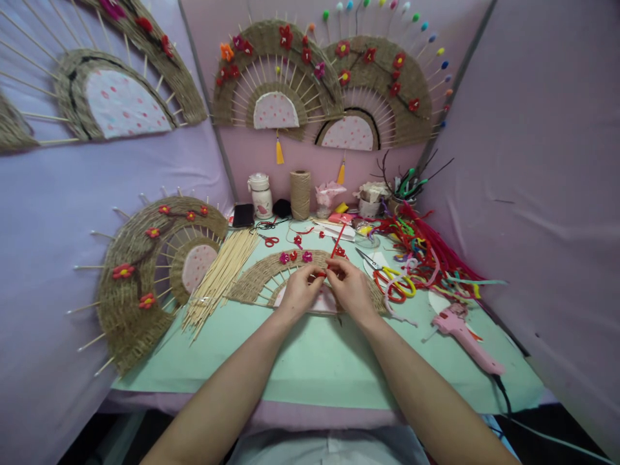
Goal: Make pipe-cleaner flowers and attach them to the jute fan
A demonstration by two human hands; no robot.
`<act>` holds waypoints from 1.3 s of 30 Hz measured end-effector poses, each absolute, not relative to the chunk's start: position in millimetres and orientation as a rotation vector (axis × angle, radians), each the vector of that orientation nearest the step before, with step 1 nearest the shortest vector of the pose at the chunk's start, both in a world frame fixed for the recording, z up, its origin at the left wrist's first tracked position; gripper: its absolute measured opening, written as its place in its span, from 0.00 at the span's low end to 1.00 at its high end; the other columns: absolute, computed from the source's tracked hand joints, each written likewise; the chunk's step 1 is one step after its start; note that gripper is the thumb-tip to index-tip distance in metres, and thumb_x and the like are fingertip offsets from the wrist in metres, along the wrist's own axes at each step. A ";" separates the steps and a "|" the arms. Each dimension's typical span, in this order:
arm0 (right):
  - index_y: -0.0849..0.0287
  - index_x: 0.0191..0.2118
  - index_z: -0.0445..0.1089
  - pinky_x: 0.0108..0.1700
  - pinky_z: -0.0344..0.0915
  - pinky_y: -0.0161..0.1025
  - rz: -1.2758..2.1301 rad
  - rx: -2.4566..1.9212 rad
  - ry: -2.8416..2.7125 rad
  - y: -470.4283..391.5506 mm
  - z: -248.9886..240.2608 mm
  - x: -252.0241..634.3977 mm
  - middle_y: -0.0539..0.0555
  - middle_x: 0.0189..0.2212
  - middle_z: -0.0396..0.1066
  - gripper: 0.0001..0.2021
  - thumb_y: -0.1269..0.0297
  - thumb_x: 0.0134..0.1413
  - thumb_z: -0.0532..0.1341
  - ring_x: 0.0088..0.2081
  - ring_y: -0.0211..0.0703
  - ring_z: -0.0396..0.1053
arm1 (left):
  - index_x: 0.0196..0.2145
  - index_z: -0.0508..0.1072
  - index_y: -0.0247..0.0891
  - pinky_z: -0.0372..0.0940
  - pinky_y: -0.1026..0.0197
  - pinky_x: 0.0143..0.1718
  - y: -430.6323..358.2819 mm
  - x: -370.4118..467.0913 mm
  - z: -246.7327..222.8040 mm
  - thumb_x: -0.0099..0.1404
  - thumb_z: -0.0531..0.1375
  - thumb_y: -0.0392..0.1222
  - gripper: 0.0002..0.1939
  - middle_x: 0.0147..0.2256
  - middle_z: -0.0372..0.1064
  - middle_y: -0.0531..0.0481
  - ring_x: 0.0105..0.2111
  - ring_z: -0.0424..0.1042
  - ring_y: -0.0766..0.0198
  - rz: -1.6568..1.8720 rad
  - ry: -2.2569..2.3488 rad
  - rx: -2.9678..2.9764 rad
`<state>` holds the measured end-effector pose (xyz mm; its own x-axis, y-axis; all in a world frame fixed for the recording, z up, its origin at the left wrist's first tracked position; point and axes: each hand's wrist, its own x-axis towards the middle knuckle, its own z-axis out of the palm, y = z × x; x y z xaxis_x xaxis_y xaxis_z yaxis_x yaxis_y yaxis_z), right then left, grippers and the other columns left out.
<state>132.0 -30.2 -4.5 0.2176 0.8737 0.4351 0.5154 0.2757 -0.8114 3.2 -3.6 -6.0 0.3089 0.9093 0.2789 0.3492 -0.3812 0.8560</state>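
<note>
I count one red pipe cleaner (336,243) over one fan (256,279), pinched in the fingertips of the left hand (301,285) and right hand (349,285). Its long axis slants, free end pointing away, slightly rightward.

Two overlapping woven fans (276,107) are being displayed on the pink back wall (300,152), with yellow tassels (279,153) being suspended beneath. On the desk (324,374), a white lidded jar (261,197) is being kept between a dark box (243,216) and a tall twine spool (300,196).
</note>
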 end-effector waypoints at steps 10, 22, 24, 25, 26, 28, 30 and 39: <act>0.57 0.37 0.69 0.39 0.65 0.41 0.275 -1.418 -1.548 -31.6 -4.1 130.8 0.53 0.33 0.73 0.10 0.71 0.49 0.53 0.34 0.43 0.70 | 0.31 0.74 0.38 0.60 0.65 0.32 -6.7 6.7 -9.1 0.54 0.55 0.34 0.08 0.28 0.73 0.51 0.28 0.69 0.64 1.047 1.201 1.878; 0.59 0.30 0.72 0.37 0.63 0.41 0.122 -1.583 -1.674 -31.3 -4.0 130.4 0.55 0.29 0.73 0.09 0.72 0.46 0.54 0.32 0.45 0.67 | 0.33 0.74 0.38 0.59 0.62 0.39 -8.8 8.3 -11.6 0.56 0.55 0.31 0.10 0.33 0.72 0.48 0.34 0.68 0.61 1.068 1.228 2.183; 0.58 0.29 0.72 0.36 0.62 0.41 0.138 -1.613 -1.698 -31.1 -3.8 130.9 0.55 0.29 0.72 0.09 0.72 0.46 0.54 0.32 0.45 0.67 | 0.33 0.74 0.38 0.59 0.62 0.38 -8.1 7.8 -12.2 0.56 0.54 0.31 0.10 0.32 0.72 0.48 0.34 0.68 0.61 1.050 1.231 2.181; 0.58 0.29 0.72 0.35 0.62 0.40 0.143 -1.628 -1.715 -30.9 -3.8 131.3 0.55 0.29 0.72 0.09 0.72 0.46 0.54 0.32 0.45 0.67 | 0.33 0.74 0.38 0.59 0.62 0.38 -7.7 7.5 -12.8 0.56 0.54 0.32 0.10 0.32 0.72 0.48 0.34 0.68 0.61 1.042 1.236 2.178; 0.58 0.28 0.72 0.35 0.61 0.40 0.143 -1.643 -1.735 -30.8 -4.1 131.7 0.55 0.28 0.72 0.09 0.72 0.46 0.54 0.32 0.45 0.67 | 0.33 0.74 0.38 0.59 0.62 0.37 -7.3 7.3 -13.5 0.57 0.55 0.32 0.10 0.32 0.72 0.47 0.34 0.68 0.61 1.035 1.241 2.176; 0.58 0.28 0.72 0.34 0.61 0.40 0.133 -1.674 -1.771 -30.3 -5.2 132.6 0.55 0.28 0.72 0.09 0.71 0.46 0.54 0.31 0.45 0.67 | 0.33 0.74 0.38 0.59 0.62 0.37 -7.0 7.2 -14.9 0.56 0.55 0.32 0.10 0.32 0.72 0.47 0.33 0.68 0.61 1.022 1.248 2.180; 0.58 0.29 0.72 0.33 0.60 0.40 0.126 -1.707 -1.789 -29.8 -6.2 133.6 0.56 0.29 0.72 0.09 0.71 0.46 0.54 0.31 0.46 0.67 | 0.33 0.74 0.38 0.59 0.62 0.36 -7.3 7.5 -15.9 0.56 0.55 0.32 0.10 0.31 0.72 0.48 0.33 0.68 0.61 1.014 1.245 2.185; 0.55 0.32 0.74 0.31 0.59 0.34 0.359 -1.705 -1.674 -33.7 4.0 138.1 0.51 0.28 0.75 0.10 0.69 0.47 0.55 0.30 0.41 0.69 | 0.33 0.74 0.38 0.61 0.65 0.34 -7.7 8.3 -13.6 0.56 0.55 0.30 0.09 0.31 0.73 0.51 0.30 0.69 0.66 1.144 1.194 1.975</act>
